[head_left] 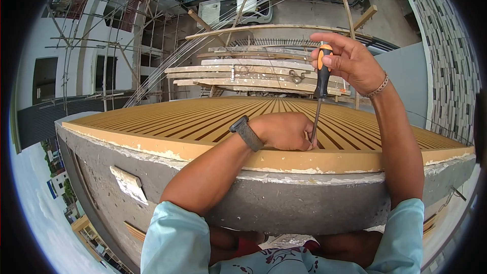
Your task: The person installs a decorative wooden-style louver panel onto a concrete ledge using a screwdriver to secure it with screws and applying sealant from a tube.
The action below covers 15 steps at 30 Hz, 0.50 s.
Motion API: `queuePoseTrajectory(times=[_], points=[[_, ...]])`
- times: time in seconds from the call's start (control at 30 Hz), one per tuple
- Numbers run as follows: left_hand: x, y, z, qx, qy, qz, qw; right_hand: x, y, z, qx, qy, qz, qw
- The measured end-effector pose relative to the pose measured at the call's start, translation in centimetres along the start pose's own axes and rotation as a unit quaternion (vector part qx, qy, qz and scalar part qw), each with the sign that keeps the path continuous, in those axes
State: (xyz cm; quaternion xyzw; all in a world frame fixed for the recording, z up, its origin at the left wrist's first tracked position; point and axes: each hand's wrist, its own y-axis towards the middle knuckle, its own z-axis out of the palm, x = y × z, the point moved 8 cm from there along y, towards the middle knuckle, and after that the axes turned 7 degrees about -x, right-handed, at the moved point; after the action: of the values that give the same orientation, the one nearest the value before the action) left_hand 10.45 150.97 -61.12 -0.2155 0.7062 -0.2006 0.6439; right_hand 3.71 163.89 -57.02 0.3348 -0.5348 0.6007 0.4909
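Fingers (332, 45) of the right hand (350, 63) are curled around the top of a screwdriver (321, 78), thumb pressed against its orange and black handle, so the tool stands nearly upright with its thin metal shaft running down to the ribbed panel (203, 122). That high grip looks suited to pressing down and turning at once. The left hand (284, 131) lies low on the panel near its front edge, its fingers bunched together right at the screwdriver's tip, apparently steadying the point or a small fastener there; whatever is pinched is too small to make out. A dark watch (246, 133) sits on the left wrist and a thin bracelet (378, 89) on the right. The panel is tan with many dark parallel grooves and rests flat on a grey concrete ledge (284, 203), whose rough top serves as its support; a pale scrap (129, 182) clings to the ledge's face. Both forearms reach over the ledge from light blue sleeves (172, 243), since the work sits at its far side. Beyond the panel, stacked wooden planks (243, 73) and bamboo scaffold poles (109, 40) stand against a white building, with a white vehicle (238, 7) further back. No brand, label or writing can be read anywhere, not on the handle either.
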Motion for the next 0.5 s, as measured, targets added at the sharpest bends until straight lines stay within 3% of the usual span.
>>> queuePoseTrajectory(times=[0.13,0.2,0.33,0.4,0.5], points=[[0.1,-0.1,0.1,0.009,-0.006,-0.01,1.0,-0.2,0.5,0.0,0.04,0.054,-0.009,0.998],[-0.1,-0.1,0.1,0.005,0.001,-0.005,1.0,-0.1,0.6,-0.3,0.026,-0.12,0.017,0.992],[-0.6,-0.4,-0.1,-0.005,0.038,0.005,0.999,0.5,0.5,-0.5,0.015,-0.223,0.016,0.975],[-0.4,-0.2,-0.1,-0.003,0.054,-0.003,0.999,0.0,0.3,-0.7,0.006,-0.045,0.004,0.999],[-0.3,0.0,0.0,-0.001,0.078,-0.014,0.997,-0.3,0.5,-0.7,0.039,0.016,0.0,0.999]])
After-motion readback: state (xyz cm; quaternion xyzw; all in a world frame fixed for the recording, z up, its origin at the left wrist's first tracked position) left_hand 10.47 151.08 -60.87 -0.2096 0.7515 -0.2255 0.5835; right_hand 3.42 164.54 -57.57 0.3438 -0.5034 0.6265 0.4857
